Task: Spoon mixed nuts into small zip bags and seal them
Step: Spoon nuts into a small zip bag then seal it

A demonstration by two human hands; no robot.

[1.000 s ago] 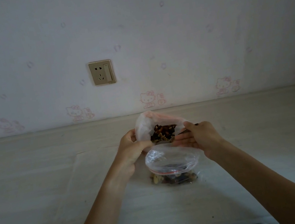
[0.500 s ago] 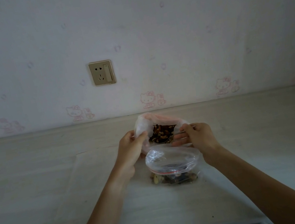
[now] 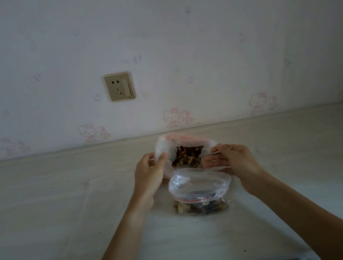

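Pale surface (image 3: 66, 217) under cartoon wallpaper; left hand (image 3: 151, 174) fingers pinch the big nut bag (image 3: 164, 147) rim; right hand (image 3: 233, 160) pinches a spoon (image 3: 205, 155) dipped in the nuts; small zip bag (image 3: 199, 190) sits just in front, mouth open.

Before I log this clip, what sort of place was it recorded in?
Probably a room in a home, at a pale wood-grain desk or counter against a wall. White wallpaper with pink cartoon cats and a gold wall socket with a switch suggest a home, not a workshop.
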